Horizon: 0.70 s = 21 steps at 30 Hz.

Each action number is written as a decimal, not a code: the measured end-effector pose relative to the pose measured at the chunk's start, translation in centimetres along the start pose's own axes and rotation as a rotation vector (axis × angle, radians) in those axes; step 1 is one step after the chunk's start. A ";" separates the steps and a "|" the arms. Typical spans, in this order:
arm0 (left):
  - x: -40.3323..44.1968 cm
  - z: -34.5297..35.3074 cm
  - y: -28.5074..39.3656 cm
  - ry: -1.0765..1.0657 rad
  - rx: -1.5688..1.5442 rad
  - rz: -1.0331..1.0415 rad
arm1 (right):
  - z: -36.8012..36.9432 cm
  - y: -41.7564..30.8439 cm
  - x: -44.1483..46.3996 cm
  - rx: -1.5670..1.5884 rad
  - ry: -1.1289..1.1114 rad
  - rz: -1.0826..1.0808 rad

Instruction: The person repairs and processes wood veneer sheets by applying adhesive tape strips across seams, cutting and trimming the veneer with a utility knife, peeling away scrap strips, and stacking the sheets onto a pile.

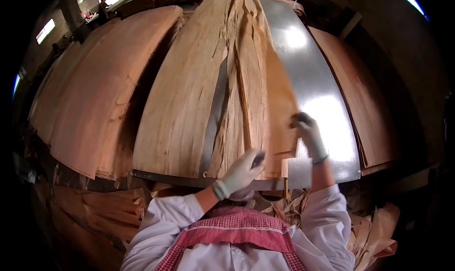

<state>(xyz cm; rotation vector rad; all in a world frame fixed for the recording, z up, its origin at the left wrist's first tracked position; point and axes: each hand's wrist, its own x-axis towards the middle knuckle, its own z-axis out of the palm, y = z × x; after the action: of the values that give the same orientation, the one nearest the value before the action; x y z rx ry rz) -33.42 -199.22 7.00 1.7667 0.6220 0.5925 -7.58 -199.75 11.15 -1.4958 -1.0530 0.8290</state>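
My right hand (308,133), in a pale glove with dark fingertips, is closed on the right edge of a thin wood veneer sheet (279,95). That strip is raised and blurred, its near corner hanging above the metal plate. My left hand (241,170), gloved the same way, is over the near end of the veneer, left of the raised strip. Its fingers are curled; whether anything is in them I cannot make out. Wrinkled, split veneer (232,105) runs lengthwise beneath, beside a wide flat veneer sheet (182,91).
A shiny metal plate (320,81) lies under the veneer and shows on the right and through a gap. Stacks of veneer stand at left (111,86) and right (360,100). Torn veneer scraps (377,230) lie below the near edge.
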 end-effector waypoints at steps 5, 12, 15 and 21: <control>-8.1 9.1 -15.3 -0.461 -0.714 -0.684 | -15.3 2.8 1.5 -0.334 0.249 -0.003; -4.9 19.9 -21.0 -0.485 -1.428 -0.825 | -26.5 8.4 -0.1 -0.770 0.530 0.055; -2.1 22.0 -19.1 -0.595 -1.372 -0.638 | -28.3 11.5 -1.0 -0.795 0.497 0.049; 0.0 20.0 -8.4 -0.145 -1.125 -0.718 | -25.9 12.1 -2.2 -0.723 0.444 0.046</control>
<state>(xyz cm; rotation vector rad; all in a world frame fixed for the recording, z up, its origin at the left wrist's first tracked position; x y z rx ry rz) -21.03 -211.11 -6.19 0.4629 0.5882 0.2026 17.48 -211.67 3.83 -2.1839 -1.0210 0.1001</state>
